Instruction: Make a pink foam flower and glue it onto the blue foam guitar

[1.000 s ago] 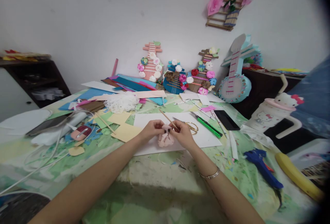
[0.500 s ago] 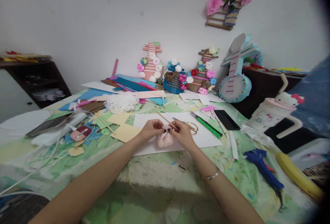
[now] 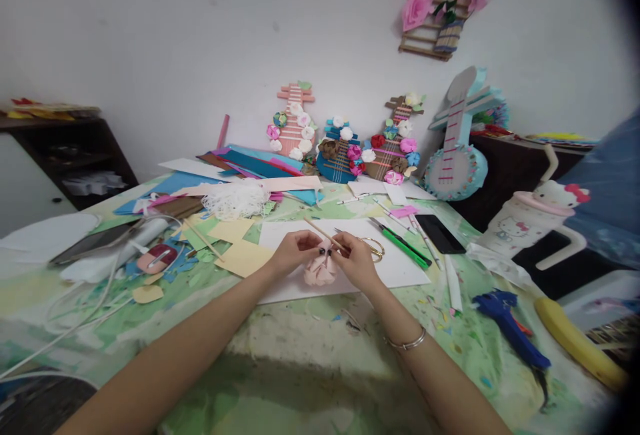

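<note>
A pale pink paper flower (image 3: pixel 320 273) is held between both hands above a white board (image 3: pixel 390 275). My left hand (image 3: pixel 295 251) pinches its gathered top from the left, with the fingers closed. From the other side my right hand (image 3: pixel 356 258) grips the same top, its fingers closed too. A thin wooden stick (image 3: pixel 320 229) slants out from the right hand toward the upper left. Dark nails or small dark spots show where the fingertips meet; I cannot tell which. Gold-handled scissors (image 3: pixel 377 249) lie just beyond the right hand, partly hidden by it.
A green utility knife (image 3: pixel 404 245) and a black phone (image 3: pixel 440 233) lie to the right, with a blue glue gun (image 3: pixel 513 328) and a banana (image 3: pixel 575 338) nearer. Yellow paper sheets (image 3: pixel 243 259) and white shredded paper (image 3: pixel 236 199) lie left. Flower-decorated paper instruments (image 3: pixel 336 161) lean against the wall.
The fingers have shifted slightly at the top of the flower, and the flower has turned a little. Both arms stay almost in place.
</note>
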A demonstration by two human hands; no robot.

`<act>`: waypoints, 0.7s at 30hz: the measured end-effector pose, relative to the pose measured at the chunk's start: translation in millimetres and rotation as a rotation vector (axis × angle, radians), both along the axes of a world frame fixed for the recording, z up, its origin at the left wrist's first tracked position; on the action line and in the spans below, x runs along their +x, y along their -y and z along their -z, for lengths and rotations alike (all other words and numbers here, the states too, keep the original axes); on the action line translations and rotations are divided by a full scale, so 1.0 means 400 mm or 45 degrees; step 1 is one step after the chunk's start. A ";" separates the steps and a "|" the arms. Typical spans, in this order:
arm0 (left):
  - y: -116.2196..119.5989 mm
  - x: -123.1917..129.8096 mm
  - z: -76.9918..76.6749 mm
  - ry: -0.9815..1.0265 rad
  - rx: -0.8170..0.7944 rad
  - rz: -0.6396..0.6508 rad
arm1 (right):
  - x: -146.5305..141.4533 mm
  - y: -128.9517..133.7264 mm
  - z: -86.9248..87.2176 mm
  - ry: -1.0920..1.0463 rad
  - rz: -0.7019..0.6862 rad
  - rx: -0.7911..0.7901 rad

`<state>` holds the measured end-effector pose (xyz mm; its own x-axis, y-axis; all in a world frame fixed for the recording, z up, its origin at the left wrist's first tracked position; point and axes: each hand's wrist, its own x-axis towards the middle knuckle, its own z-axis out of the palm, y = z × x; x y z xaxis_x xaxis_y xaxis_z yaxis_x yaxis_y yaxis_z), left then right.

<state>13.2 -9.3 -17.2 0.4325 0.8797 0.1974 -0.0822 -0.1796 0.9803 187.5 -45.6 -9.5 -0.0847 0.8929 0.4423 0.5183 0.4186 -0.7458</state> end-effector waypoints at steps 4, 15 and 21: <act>0.002 -0.001 -0.006 0.012 0.012 -0.035 | 0.000 0.003 -0.006 -0.016 0.012 0.017; 0.016 -0.002 -0.016 -0.098 0.386 -0.294 | -0.006 0.017 -0.012 0.246 0.030 0.340; 0.028 -0.005 -0.031 -0.112 0.666 -0.359 | -0.004 0.017 -0.012 0.215 0.067 0.444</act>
<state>11.0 -20.5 -4.9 0.2310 0.7584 0.6095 0.1158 -0.6435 0.7567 186.0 -52.5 -4.8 -0.1405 0.6963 0.7038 0.6488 0.6017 -0.4658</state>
